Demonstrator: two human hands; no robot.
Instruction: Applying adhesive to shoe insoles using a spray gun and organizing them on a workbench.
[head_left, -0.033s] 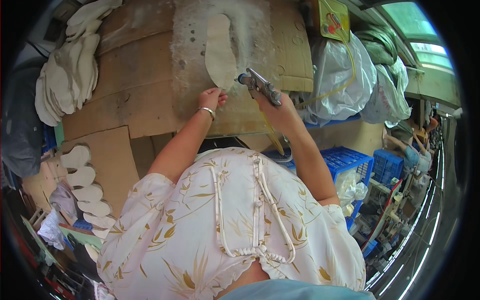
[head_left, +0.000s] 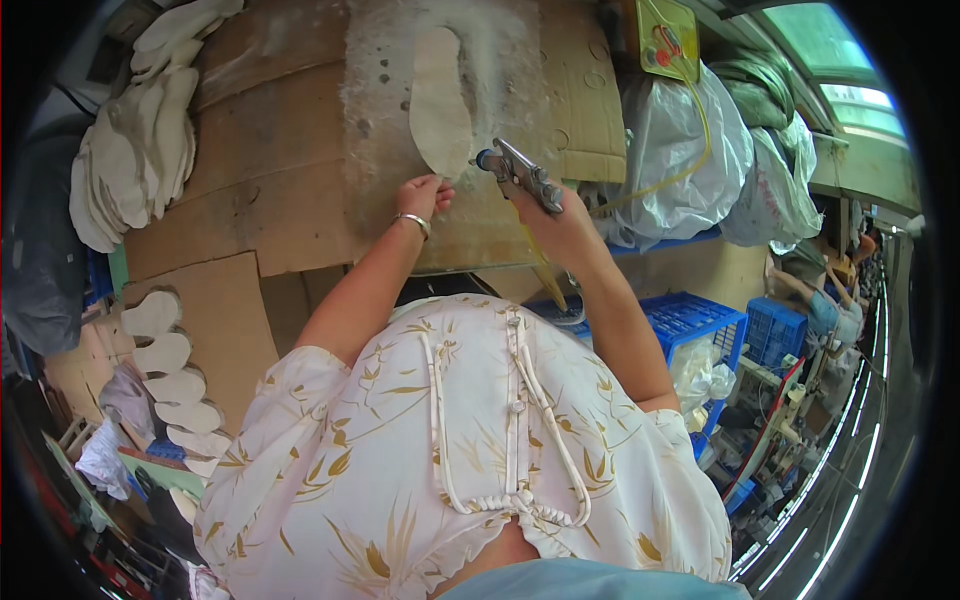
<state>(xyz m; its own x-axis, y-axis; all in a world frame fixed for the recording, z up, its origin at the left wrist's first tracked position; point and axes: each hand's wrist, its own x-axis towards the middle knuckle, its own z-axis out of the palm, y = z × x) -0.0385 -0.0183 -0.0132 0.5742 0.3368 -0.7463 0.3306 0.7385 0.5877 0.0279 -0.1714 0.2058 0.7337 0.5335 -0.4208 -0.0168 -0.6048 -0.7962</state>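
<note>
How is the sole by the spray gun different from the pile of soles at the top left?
The sole is just one piece; the pile has many, overlapping. The left hand is at the sole's near end, but no hand touches the pile. Both show pale, foot-like shapes.

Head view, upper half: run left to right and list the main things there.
Pile of cream sole-shaped pieces → single sole-shaped piece → spray gun → large translucent plastic bag → greenish window.

Green-tinted window (head_left: 832,42) and rows of white lights (head_left: 864,474)
</note>
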